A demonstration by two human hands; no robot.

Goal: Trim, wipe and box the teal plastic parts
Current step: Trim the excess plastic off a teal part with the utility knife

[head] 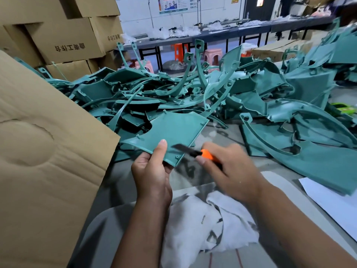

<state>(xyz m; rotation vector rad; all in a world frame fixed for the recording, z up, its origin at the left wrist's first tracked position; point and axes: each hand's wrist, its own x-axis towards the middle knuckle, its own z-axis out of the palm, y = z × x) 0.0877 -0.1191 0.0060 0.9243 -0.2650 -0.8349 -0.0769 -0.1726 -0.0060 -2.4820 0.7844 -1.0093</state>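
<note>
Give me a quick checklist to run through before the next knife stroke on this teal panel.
1. Panel held firm: ok. The left hand grips the teal panel at its near edge, thumb on top.
2. Knife in hand: ok. The right hand holds the orange knife, blade over the panel's near edge.
3. Thumb out of the blade's line: not ok. The blade tip points toward the left thumb, close by.
4. Blade contact with the edge: cannot tell, motion blur.
5. Wiping cloth ready: ok. The white cloth lies below the hands.
6. Box ready: cannot tell. Only a cardboard flap shows at left.
</note>
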